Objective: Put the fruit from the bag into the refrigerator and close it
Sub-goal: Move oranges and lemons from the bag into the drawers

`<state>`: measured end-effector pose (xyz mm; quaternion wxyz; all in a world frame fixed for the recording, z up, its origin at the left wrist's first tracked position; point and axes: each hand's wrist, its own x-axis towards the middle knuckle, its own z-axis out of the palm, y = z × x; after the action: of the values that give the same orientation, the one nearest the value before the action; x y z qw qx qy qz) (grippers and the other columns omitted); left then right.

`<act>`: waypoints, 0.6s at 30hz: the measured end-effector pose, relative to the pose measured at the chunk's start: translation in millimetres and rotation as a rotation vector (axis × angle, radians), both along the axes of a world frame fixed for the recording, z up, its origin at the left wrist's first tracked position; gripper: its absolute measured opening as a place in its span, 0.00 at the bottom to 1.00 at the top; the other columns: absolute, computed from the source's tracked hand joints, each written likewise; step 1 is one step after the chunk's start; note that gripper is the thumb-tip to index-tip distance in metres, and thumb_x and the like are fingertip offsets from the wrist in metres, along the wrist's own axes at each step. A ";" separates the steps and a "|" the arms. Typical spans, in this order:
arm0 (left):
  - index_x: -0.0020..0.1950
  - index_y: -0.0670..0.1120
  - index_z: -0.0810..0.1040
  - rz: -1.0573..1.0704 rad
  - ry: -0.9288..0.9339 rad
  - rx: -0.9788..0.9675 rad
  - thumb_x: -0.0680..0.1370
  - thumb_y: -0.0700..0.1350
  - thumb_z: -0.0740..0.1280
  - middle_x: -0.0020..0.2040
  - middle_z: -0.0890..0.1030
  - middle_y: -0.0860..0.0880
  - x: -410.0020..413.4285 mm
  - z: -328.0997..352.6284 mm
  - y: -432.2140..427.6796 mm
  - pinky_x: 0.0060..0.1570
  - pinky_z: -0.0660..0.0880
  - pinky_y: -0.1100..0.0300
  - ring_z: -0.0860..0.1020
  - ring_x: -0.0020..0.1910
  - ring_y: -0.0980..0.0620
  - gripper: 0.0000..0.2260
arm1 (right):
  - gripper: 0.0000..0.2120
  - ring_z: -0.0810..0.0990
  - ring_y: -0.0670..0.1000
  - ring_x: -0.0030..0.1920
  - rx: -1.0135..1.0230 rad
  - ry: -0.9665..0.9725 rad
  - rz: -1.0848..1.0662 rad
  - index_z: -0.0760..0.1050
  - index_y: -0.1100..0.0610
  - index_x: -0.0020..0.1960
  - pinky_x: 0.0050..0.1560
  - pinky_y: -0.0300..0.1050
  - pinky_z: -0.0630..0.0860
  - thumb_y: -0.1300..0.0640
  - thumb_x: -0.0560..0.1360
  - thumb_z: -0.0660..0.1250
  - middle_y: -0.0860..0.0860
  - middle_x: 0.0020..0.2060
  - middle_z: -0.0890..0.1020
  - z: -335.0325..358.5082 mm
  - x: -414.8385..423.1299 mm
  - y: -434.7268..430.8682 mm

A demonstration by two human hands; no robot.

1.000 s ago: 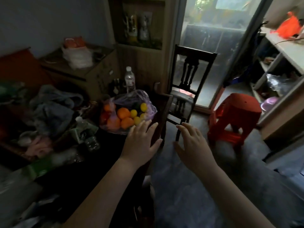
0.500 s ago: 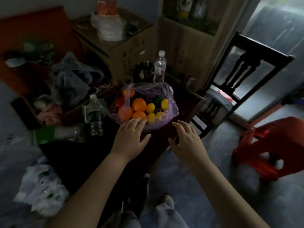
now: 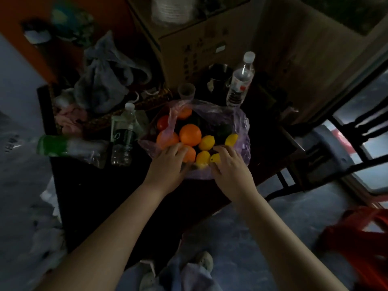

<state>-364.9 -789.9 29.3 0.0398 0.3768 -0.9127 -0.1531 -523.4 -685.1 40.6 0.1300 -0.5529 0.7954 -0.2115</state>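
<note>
An open purple plastic bag [image 3: 241, 122] lies on a dark table [image 3: 100, 192] and holds oranges [image 3: 190, 134], lemons [image 3: 206, 142], a red fruit [image 3: 163, 122] and a dark green one [image 3: 224, 129]. My left hand [image 3: 168, 164] rests on the bag's near edge, fingers over an orange. At the near right edge my right hand [image 3: 230, 166] has its fingers over a small lemon [image 3: 215, 158]. Neither hand visibly grips anything. No refrigerator is in view.
Two water bottles [image 3: 240, 80] [image 3: 122, 135], a plastic cup [image 3: 186, 91], a green-capped tube [image 3: 69, 144] and crumpled bags [image 3: 105, 76] crowd the table. A cardboard box [image 3: 199, 38] stands behind. A dark chair [image 3: 336, 152] is to the right, a red stool [image 3: 361, 244] at lower right.
My view has moved closer and tilted down over the bag. Both hands have reached forward from short of the bag onto its near edge and the fruit.
</note>
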 end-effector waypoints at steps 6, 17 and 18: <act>0.69 0.46 0.68 0.095 0.029 0.076 0.80 0.49 0.58 0.67 0.69 0.47 -29.0 -32.0 -26.6 0.53 0.73 0.46 0.69 0.65 0.45 0.18 | 0.15 0.73 0.57 0.58 0.036 -0.077 0.006 0.71 0.57 0.62 0.52 0.50 0.71 0.58 0.75 0.63 0.54 0.59 0.74 -40.0 -11.3 -50.4; 0.70 0.46 0.68 0.163 0.002 0.131 0.74 0.45 0.69 0.68 0.67 0.47 -29.2 -64.1 -31.4 0.57 0.73 0.47 0.66 0.67 0.44 0.25 | 0.28 0.69 0.59 0.63 0.186 -0.008 0.138 0.68 0.57 0.65 0.57 0.54 0.71 0.53 0.68 0.73 0.55 0.62 0.72 -81.5 -17.9 -62.2; 0.70 0.46 0.68 0.166 0.013 0.129 0.74 0.45 0.69 0.68 0.67 0.47 -29.4 -65.6 -31.0 0.57 0.73 0.47 0.66 0.67 0.45 0.25 | 0.29 0.69 0.59 0.63 0.190 -0.005 0.142 0.68 0.57 0.64 0.57 0.54 0.71 0.52 0.67 0.74 0.55 0.62 0.72 -83.7 -18.4 -61.9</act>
<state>-394.4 -820.9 -36.3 0.0340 0.4520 -0.8662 -0.2103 -541.8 -747.0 -43.2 0.1983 -0.5925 0.7704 -0.1267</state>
